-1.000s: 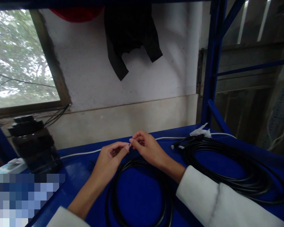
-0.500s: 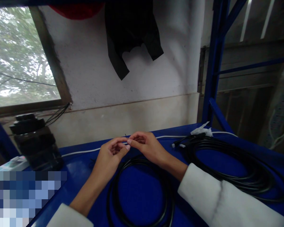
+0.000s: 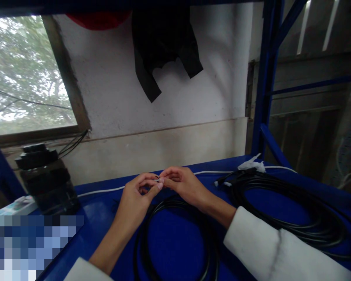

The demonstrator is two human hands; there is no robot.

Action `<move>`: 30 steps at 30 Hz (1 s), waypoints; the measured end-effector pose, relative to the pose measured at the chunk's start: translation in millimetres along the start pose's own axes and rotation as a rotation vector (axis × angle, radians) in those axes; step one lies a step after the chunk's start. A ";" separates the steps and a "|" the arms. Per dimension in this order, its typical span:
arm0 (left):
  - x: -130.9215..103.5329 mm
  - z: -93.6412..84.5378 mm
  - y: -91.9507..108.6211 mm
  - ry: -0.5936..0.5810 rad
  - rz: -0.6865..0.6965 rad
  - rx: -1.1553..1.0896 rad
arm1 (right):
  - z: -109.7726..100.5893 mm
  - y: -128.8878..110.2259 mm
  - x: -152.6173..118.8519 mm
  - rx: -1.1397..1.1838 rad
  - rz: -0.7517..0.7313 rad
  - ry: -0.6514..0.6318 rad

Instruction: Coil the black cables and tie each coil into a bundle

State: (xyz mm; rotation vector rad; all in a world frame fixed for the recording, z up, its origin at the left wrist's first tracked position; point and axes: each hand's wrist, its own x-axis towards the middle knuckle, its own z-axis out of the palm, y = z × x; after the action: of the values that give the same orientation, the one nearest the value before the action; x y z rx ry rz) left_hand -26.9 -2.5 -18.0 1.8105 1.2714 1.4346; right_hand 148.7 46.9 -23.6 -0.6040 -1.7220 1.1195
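Thin dark strand [image 3: 157,176] between the hands [image 3: 136,197]

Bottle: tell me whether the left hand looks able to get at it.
Likely yes: nothing tall stands between the left hand and the bottle, though its fingertips are busy with a small piece.

From where I sit, the flat metal shelf surface [image 3: 90,218] is a plain deep blue, and the coiled rubbery cables [image 3: 283,226] are solid black. I see plain off-white on the long fabric sleeve [image 3: 257,238] and bright red on the rounded hanging object [image 3: 101,20].
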 end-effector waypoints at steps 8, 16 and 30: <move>-0.6 -1.4 -0.1 0.004 0.005 0.056 | -1.7 -2.4 -0.9 0.058 0.017 0.043; 1.9 -3.2 1.5 -0.011 -0.013 0.121 | 1.2 -6.7 -2.4 0.103 0.015 0.018; -14.9 3.6 5.5 -0.284 -0.007 0.394 | -14.3 5.2 4.5 -0.042 0.007 0.193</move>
State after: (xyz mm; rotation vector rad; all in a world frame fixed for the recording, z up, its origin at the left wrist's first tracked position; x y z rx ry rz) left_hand -21.8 -17.6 -21.6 2.1657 1.4785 0.9201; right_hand 159.3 58.7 -24.5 -0.7216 -1.5813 0.9977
